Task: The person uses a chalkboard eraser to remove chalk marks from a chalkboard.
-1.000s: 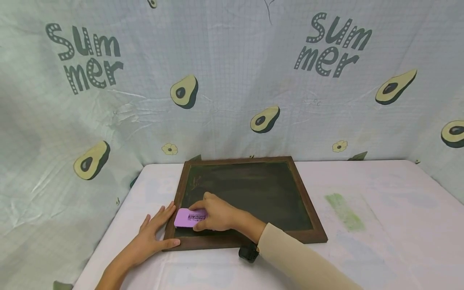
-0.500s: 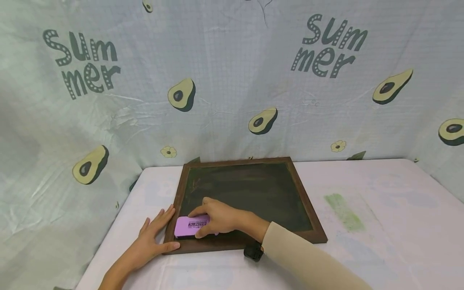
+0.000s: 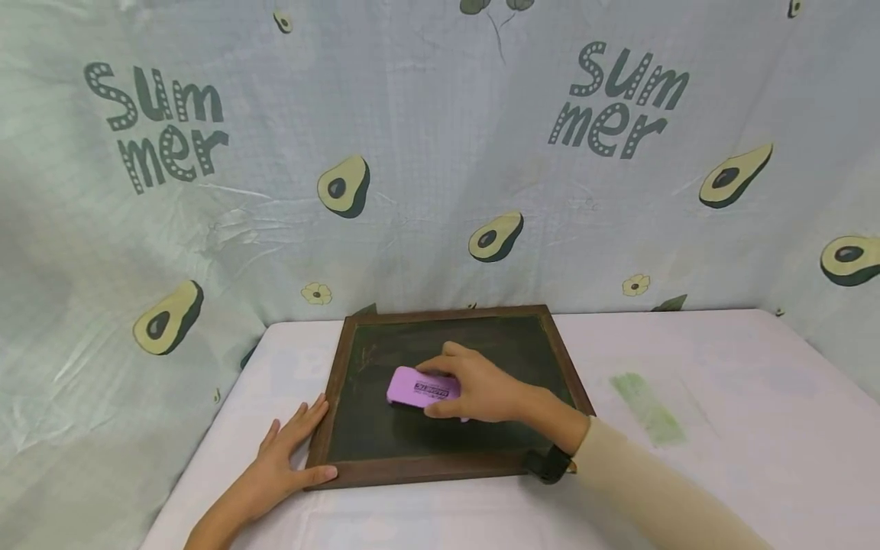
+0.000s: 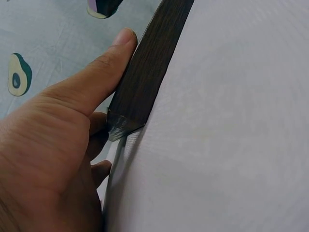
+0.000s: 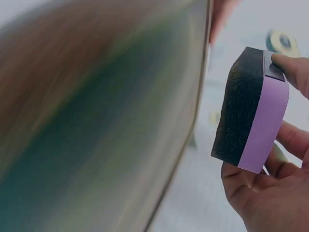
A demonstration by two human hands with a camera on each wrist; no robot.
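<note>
**Purple eraser held over the middle of the chalkboard**

Purple on top and black foam underneath, the eraser (image 3: 422, 387) sits in the grip of the right hand (image 3: 484, 389), a little left of the frame's centre in the head view. The fingers curl over its far long side and the thumb closes on the near side. In the right wrist view the eraser (image 5: 251, 111) appears at the right of the frame, dark pad facing the board, and there it looks lifted just clear of the surface; the head view cannot settle whether it touches.

Below it lies the chalkboard (image 3: 385, 435), a dark green slate in a brown wooden frame, flat on the white table (image 3: 722, 473) in the lower middle of the picture. The left hand (image 3: 282, 466) rests at the board's lower left corner, fingers straight and spread along the left edge, thumb laid against the near rail. In the left wrist view the thumb (image 4: 96, 82) presses along the wooden frame (image 4: 145, 82).

An avocado-print cloth (image 3: 440, 153) fills the upper frame. A green smear (image 3: 646, 409) marks the table at right.
</note>
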